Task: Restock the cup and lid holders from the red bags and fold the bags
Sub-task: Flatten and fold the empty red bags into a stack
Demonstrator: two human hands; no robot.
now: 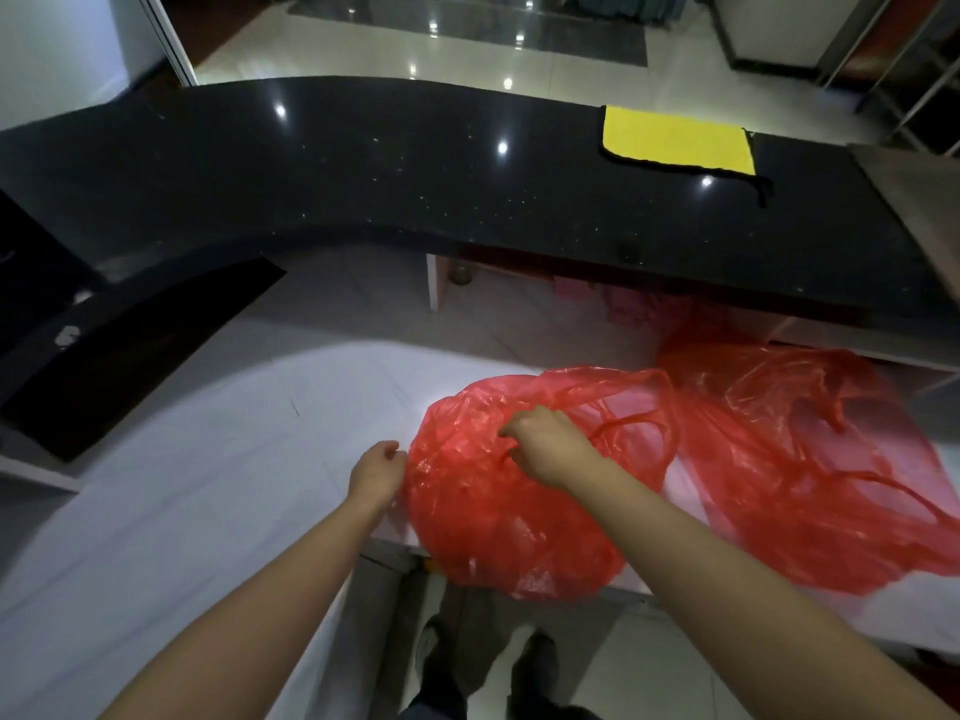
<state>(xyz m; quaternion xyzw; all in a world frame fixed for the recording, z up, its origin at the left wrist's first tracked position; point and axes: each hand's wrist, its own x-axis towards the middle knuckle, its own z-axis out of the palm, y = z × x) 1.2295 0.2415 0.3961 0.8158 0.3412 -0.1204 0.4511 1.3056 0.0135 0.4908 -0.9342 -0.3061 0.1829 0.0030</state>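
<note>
Head view, only view I have: two red bags lie on the white table [182, 459] in the lower right of the frame; the near red bag [498, 506] sits centre-bottom, its lower part drooping over the table's front edge; the far red bag [810, 459] is spread flatter to its right, the two overlapping where they meet. Left hand [378, 474] is at the near bag's left edge, fingers curled, apparently pinching the film; right hand [545, 445] is on top of the same bag, fingers curled into the plastic near its handle loops [639, 423]; whether it has the loops themselves I cannot tell. Both bags look slack and empty; I judge the work to be at the folding stage. No cup or lid holders in frame. A black counter [415, 179] runs across the upper frame with a yellow cloth [675, 142] at upper right.

Risks, my judgement: the overhanging part could drag the bag off the edge if either grip loosens; thin film may trap air and spring open; tangled handles could pull the far bag along.
</note>
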